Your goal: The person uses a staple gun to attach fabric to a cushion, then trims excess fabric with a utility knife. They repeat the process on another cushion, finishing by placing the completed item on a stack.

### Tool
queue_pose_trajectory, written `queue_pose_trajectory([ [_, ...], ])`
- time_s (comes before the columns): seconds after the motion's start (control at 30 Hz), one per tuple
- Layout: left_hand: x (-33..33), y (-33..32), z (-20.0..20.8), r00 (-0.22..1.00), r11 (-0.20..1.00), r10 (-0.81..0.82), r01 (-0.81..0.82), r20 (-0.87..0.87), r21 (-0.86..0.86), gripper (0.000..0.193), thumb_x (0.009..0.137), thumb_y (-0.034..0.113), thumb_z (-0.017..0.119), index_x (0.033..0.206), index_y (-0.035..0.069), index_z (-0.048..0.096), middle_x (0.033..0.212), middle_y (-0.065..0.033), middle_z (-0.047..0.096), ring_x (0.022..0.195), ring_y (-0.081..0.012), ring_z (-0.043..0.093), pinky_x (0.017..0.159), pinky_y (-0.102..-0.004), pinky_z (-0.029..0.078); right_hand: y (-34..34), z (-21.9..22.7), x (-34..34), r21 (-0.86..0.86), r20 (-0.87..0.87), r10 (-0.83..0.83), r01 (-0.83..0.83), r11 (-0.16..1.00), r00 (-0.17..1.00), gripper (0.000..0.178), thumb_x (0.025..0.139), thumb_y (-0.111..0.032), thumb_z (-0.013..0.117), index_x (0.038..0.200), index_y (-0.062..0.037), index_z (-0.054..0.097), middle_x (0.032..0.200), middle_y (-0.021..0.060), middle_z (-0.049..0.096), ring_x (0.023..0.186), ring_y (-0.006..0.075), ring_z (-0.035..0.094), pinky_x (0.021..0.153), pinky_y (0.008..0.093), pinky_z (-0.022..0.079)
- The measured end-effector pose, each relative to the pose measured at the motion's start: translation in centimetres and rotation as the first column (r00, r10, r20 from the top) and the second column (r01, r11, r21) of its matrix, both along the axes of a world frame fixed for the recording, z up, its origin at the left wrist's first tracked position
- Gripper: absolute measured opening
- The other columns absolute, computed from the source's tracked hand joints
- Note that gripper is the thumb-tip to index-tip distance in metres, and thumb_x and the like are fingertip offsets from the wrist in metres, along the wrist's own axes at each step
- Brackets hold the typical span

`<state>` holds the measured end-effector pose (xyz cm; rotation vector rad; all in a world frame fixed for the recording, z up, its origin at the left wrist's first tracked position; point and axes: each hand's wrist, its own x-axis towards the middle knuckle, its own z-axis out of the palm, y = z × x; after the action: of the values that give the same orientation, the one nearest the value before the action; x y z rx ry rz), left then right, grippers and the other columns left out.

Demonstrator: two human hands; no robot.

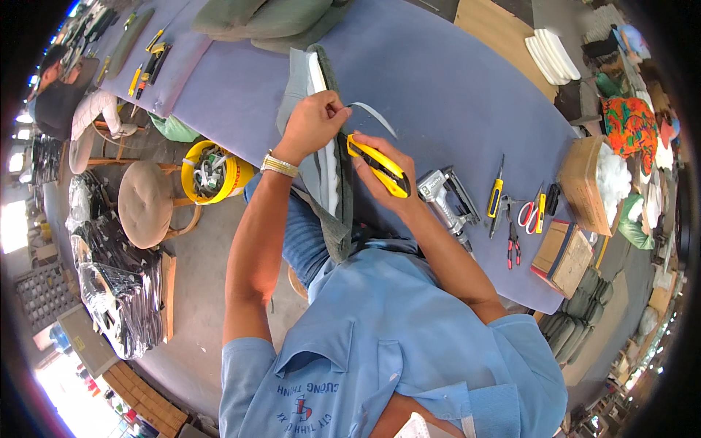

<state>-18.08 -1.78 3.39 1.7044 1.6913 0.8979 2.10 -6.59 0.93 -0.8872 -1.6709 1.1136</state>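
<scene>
My left hand [312, 125], with a watch on its wrist, is closed in a pinch at the edge of a padded fabric piece [340, 208]. Between its thumb and fingertips is the end of a thin pale strip [377, 117], whose free end curls to the right over the table. The padded piece is dark green-grey on one side and lighter grey on the other, with white padding showing along its edge; its lower end rests against my lap. My right hand [394, 169] grips a yellow and black utility knife [381, 169], tip toward the fabric edge just below my left hand. The blade itself cannot be made out.
On the blue-grey table [467, 95] lie a staple gun [449, 201], a screwdriver [496, 196], scissors [526, 215], pliers [513, 244] and green cushions [270, 18]. A yellow bucket [191, 181] of scraps and a round stool [146, 204] stand left. Another person [58, 102] sits far left.
</scene>
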Motion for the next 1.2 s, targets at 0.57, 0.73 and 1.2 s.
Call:
queue_pose_trajectory([
  [0.57, 1.5, 1.0, -0.6, 0.963, 0.995, 0.019, 0.007, 0.27, -0.096, 0.029, 0.091, 0.028, 0.077, 0.085, 0.0, 0.071, 0.07, -0.0059, 0.066, 0.063, -0.0127, 0.061, 0.06, -0.0316, 0.049, -4.0, -0.1, 2.3, -0.101, -0.018, -0.074, 0.071, 0.992, 0.997, 0.035, 0.093, -0.007, 0.07, 0.128, -0.0017, 0.063, 0.125, 0.0139, 0.072, 0.108, 0.0159, 0.07, 0.094, 0.03, 0.053],
  [0.73, 1.7, 0.0, 0.5, 0.987, 0.995, -0.072, 0.062, -0.143, -0.073, 0.035, 0.087, 0.036, 0.08, 0.085, 0.002, 0.069, 0.077, -0.0138, 0.071, 0.071, -0.0295, 0.071, 0.064, -0.0399, 0.053, -3.9, -0.1, 1.8, -0.137, -0.065, -0.095, 0.085, 0.987, 0.993, 0.034, 0.095, -0.009, 0.069, 0.128, -0.0015, 0.065, 0.118, 0.0119, 0.074, 0.105, 0.0141, 0.07, 0.092, 0.0286, 0.054],
  [1.2, 2.2, -2.3, -0.2, 0.964, 0.967, -0.235, 0.245, -0.125, 0.069, 0.026, 0.09, 0.02, 0.077, 0.08, 0.002, 0.061, 0.069, -0.0095, 0.061, 0.059, -0.0229, 0.055, 0.059, -0.0379, 0.045, -6.9, -1.5, 0.9, -0.078, -0.137, -0.285, 0.277, 0.958, 0.949, 0.038, 0.093, -0.006, 0.07, 0.13, -0.0041, 0.063, 0.132, 0.0167, 0.068, 0.115, 0.0239, 0.069, 0.098, 0.0326, 0.052],
])
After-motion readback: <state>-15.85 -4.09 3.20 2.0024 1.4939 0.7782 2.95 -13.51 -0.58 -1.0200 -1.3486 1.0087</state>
